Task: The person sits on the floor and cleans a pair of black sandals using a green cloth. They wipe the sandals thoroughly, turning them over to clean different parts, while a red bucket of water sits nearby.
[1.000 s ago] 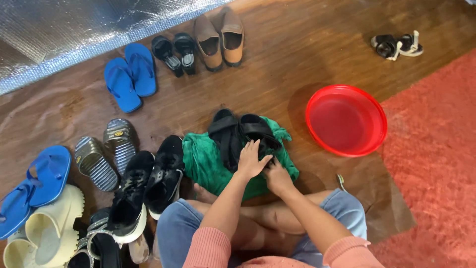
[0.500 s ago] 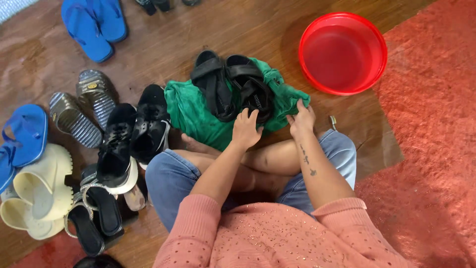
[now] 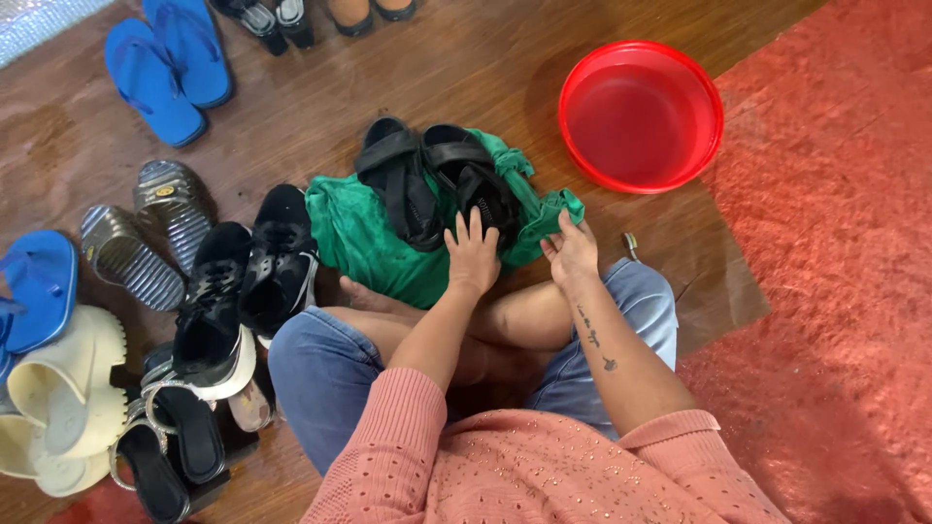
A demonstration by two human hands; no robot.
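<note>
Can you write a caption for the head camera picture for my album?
Sitting among shoes, left hand on black sandals, right hand on green cloth, near red basin.

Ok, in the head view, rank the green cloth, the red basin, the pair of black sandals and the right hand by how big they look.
1. Green cloth, partly hidden under the sandals.
2. Red basin; it looks close to the cloth, so these two are unsure.
3. Pair of black sandals.
4. Right hand, gripping the cloth's edge.

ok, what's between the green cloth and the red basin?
Head view: only bare wooden floor lies between the green cloth and the red basin. The two are apart, not touching.
</note>
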